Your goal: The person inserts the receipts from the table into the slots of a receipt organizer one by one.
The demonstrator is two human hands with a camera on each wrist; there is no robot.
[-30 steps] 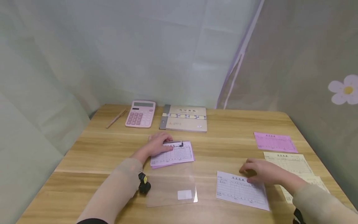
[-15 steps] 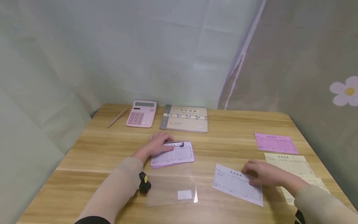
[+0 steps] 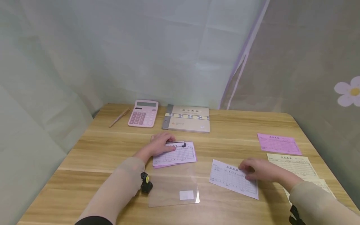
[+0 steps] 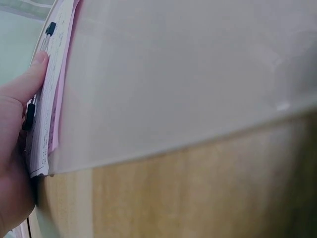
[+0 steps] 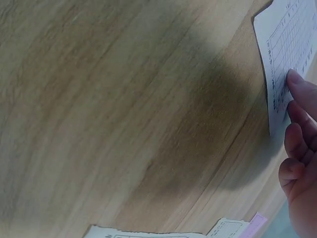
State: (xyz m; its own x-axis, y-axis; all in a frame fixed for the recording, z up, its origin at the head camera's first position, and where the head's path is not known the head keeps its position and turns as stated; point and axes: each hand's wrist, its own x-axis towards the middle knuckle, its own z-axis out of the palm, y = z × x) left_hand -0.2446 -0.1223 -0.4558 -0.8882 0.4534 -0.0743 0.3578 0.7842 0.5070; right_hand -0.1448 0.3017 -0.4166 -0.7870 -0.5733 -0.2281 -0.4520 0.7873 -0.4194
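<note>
A pale curtain (image 3: 157, 56) hangs behind the wood-grain worktop (image 3: 109, 156). My left hand (image 3: 160, 144) grips the top of the clear clipboard (image 3: 168, 182), thumb (image 4: 30, 79) across the clip (image 3: 173, 142); some fingertips are hidden, so I cannot tell how tightly they close. My right hand (image 3: 260, 169), its fingers (image 5: 295, 141) curled in, pinches the white slip (image 3: 232, 179) by its upper right edge, right of the clipboard and apart from it. The right wrist view cuts that slip off; its fine print is unreadable. My right sleeve (image 3: 316, 198) hides part of the lower cream slip (image 3: 323, 185).
</note>
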